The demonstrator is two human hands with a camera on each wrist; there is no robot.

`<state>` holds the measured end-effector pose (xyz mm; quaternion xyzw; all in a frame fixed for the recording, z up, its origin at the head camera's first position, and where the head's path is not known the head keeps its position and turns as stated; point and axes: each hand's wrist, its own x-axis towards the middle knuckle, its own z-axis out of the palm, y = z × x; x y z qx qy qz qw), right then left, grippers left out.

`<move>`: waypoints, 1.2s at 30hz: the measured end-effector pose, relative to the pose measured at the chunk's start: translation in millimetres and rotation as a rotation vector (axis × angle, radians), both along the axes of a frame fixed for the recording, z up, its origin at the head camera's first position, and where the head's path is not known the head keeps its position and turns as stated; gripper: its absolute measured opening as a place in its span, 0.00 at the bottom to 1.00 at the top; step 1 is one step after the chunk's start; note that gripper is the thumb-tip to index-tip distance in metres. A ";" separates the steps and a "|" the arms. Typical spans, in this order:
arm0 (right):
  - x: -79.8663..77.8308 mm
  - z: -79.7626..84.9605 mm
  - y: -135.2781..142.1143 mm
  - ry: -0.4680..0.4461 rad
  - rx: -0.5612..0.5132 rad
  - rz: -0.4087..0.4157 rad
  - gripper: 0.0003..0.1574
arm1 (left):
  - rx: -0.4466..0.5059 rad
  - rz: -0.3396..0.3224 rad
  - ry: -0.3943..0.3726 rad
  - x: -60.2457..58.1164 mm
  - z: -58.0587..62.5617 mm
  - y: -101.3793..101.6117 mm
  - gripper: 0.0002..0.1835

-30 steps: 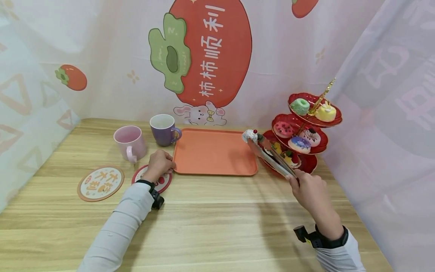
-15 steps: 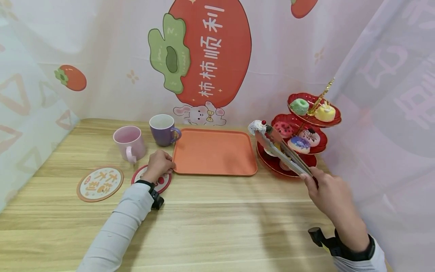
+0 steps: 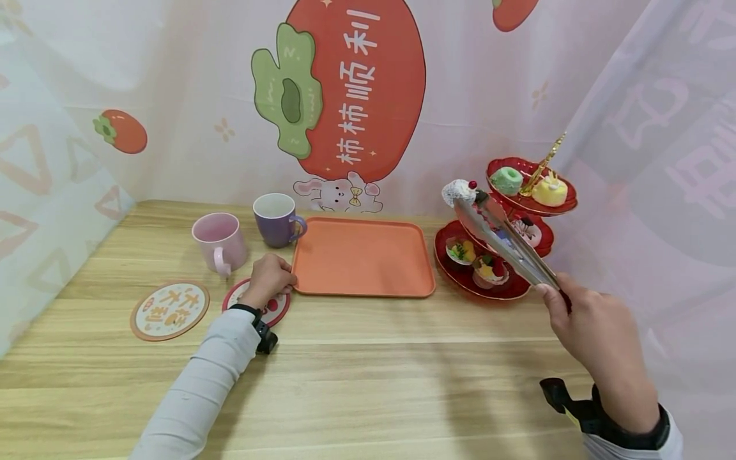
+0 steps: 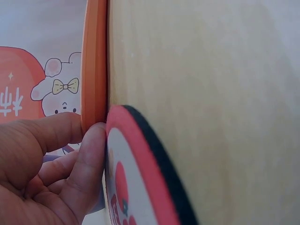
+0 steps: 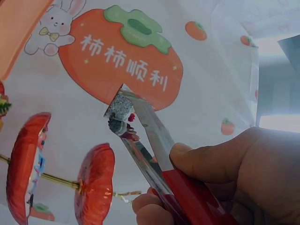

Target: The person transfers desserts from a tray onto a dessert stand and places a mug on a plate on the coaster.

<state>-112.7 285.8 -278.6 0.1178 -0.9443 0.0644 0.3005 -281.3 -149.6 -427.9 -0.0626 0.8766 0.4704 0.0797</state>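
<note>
With thumb and index finger my left hand [image 3: 270, 279] pinches the near left corner of the orange tray [image 3: 362, 262]; the left wrist view shows the fingertips on its rim [image 4: 95, 61]. My right hand [image 3: 600, 338] grips metal tongs [image 3: 520, 249], which have red handles [image 5: 190, 194] in the right wrist view. Between the tong tips is a small white speckled cake [image 3: 457, 191] with a red cherry, raised in front of the tiered stand. That red three-tier cake stand [image 3: 441, 260] bears several small cakes and tarts, partly hidden behind the tongs.
A pink mug [image 3: 220, 239] and a purple mug [image 3: 270, 223] stand left of the tray. Under the left hand lies a red-rimmed coaster [image 3: 282, 312]; an orange-rimmed coaster [image 3: 170, 311] is further left. A printed cloth [image 3: 190, 128] hangs behind the table.
My right hand has moved right and toward me, and the tongs with the white cake have gone up and right, from the tray's right edge to the stand's upper tiers. The left hand stays put.
</note>
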 end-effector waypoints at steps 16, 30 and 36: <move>8.0 10.2 21.7 0.099 -0.003 -0.097 0.11 | -0.024 0.009 0.009 1.5 1.4 1.9 0.09; 11.8 10.0 37.0 0.070 -0.015 -0.275 0.22 | -0.029 0.006 0.017 0.6 -1.1 0.4 0.08; 10.8 9.5 41.9 0.007 -0.016 -0.338 0.21 | -0.043 -0.006 0.027 0.1 -1.6 0.6 0.08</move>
